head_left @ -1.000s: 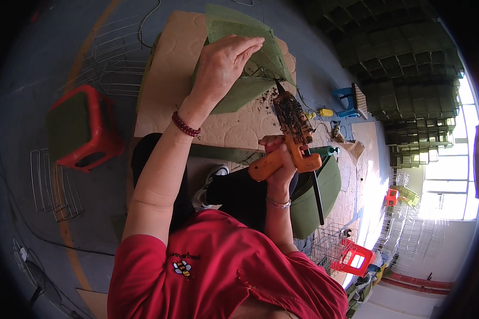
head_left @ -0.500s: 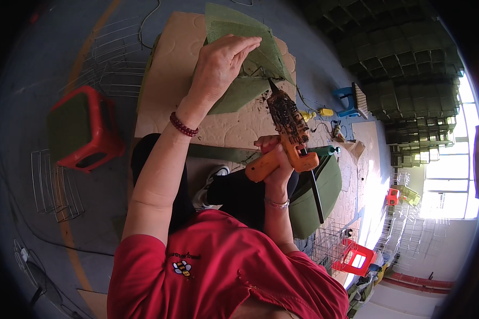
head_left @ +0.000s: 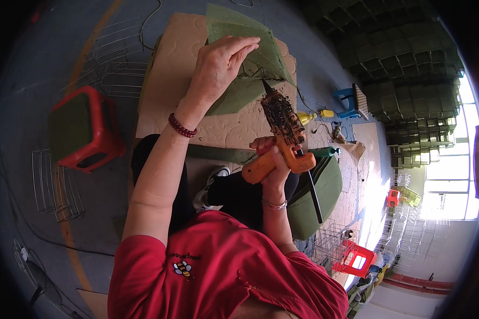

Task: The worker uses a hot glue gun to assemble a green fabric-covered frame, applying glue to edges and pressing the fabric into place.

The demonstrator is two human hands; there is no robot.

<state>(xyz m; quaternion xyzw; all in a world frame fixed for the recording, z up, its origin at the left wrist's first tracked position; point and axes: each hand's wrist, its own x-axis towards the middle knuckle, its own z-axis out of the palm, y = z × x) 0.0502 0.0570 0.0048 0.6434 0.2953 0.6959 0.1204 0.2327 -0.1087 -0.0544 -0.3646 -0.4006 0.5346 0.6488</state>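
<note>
Two hands are at work over the cardboard sheet (head_left: 165, 90) spread on the grey floor. My left hand (head_left: 218, 64) lies flat on the folded green mesh fabric (head_left: 250, 48) at about 12 o'clock, palm down, fingers stretched wide and pressing it against the cardboard, gripping nothing. My right hand (head_left: 269, 159) is wrapped tight around the handle of an orange glue gun (head_left: 285, 138) near the centre; the gun's barrel is crusted with dark old glue, and its nozzle points toward 11 o'clock, with the tip touching or just beside the edge of the mesh, right next to my left fingertips. A black cord runs from the gun down toward 5 o'clock.

A red bead bracelet (head_left: 182, 125) circles my left wrist. At 9 o'clock a red plastic stool (head_left: 82, 130) with a green pad on top stands on the floor, with a wire rack (head_left: 56, 183) just below it, toward 8 o'clock. A dark green cushion (head_left: 316, 196) sits at about 4 o'clock beside my right forearm. Stacks of dark green crates (head_left: 410, 80) fill the 2 o'clock side, well apart from my hands, and a small blue stool (head_left: 348, 101) stands near them.
</note>
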